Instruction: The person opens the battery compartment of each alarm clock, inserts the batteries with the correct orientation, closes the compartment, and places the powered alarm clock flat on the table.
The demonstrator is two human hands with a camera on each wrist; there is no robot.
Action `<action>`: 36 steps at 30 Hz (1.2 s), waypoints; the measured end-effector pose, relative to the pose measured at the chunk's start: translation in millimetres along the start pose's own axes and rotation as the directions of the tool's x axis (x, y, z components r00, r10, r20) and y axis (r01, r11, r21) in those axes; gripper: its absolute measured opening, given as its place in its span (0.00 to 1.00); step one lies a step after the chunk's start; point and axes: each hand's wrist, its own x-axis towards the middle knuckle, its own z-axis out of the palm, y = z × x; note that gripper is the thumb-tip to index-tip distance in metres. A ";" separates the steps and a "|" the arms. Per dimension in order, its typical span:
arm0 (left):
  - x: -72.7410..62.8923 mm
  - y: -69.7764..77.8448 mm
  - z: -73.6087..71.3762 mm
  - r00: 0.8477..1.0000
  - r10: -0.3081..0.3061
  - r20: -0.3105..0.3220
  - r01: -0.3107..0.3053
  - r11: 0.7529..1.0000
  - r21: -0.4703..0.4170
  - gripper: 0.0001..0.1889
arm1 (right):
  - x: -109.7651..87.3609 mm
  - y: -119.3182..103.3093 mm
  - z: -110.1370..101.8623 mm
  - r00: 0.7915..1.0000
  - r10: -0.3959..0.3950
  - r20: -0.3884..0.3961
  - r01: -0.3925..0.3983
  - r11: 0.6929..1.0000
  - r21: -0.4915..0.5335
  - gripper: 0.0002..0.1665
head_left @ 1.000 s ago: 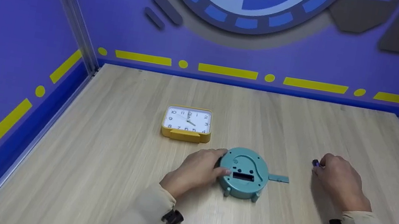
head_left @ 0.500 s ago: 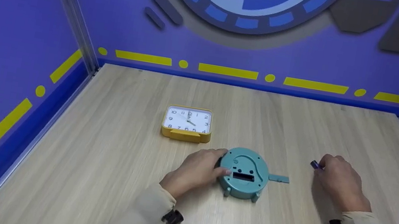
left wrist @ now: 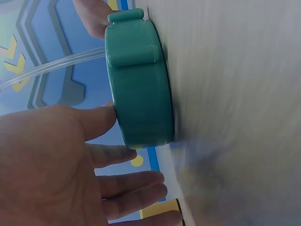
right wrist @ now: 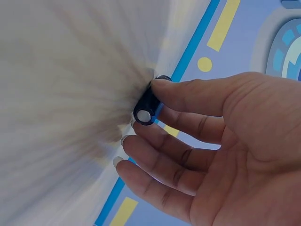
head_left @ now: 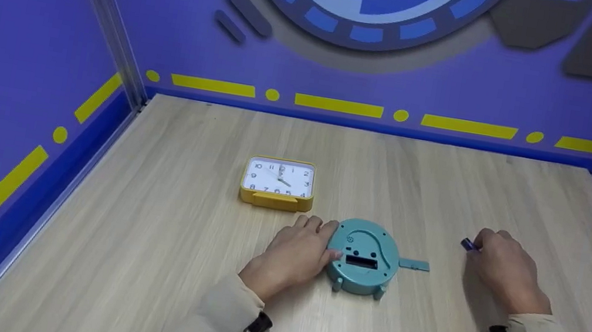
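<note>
A round teal alarm clock [head_left: 365, 236] lies back side up, its battery slot [head_left: 361, 262] uncovered. My left hand [head_left: 294, 255] is at its left side, the thumb resting on its edge. In the left wrist view the fingers of the left hand [left wrist: 51, 165] are fairly straight, the thumb and one fingertip at the clock's rim. To the right, my right hand [head_left: 506, 269] pinches a small dark battery [head_left: 467, 245] just above the table. The right wrist view shows the thumb on the battery [right wrist: 147, 104], its silver end facing the camera.
A teal battery cover [head_left: 414, 265] lies just right of the round clock. Behind and left stands a yellow rectangular clock [head_left: 279, 181], its face up. Blue printed panels [head_left: 345, 79] enclose the back and sides of the wooden table [head_left: 187, 143].
The left fingers have loosened and spread from round the clock's side, while the thumb stays on it. The battery in my right hand has turned slightly and shows more of itself.
</note>
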 end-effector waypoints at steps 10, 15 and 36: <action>-2.5 2.1 -0.5 1.000 -0.011 0.001 0.011 1.000 -0.022 0.32 | -0.8 0.4 -0.7 1.000 -0.010 0.007 0.010 1.000 0.001 0.08; -3.1 2.5 -1.7 1.000 -0.014 0.000 0.014 1.000 0.004 0.30 | -0.9 -0.4 -1.4 1.000 -0.012 0.007 0.012 1.000 0.004 0.08; -2.6 -2.5 -3.2 0.999 -0.017 0.036 0.017 1.000 -0.006 0.28 | 0.6 0.4 -1.8 1.000 -0.023 0.021 0.023 1.000 0.009 0.09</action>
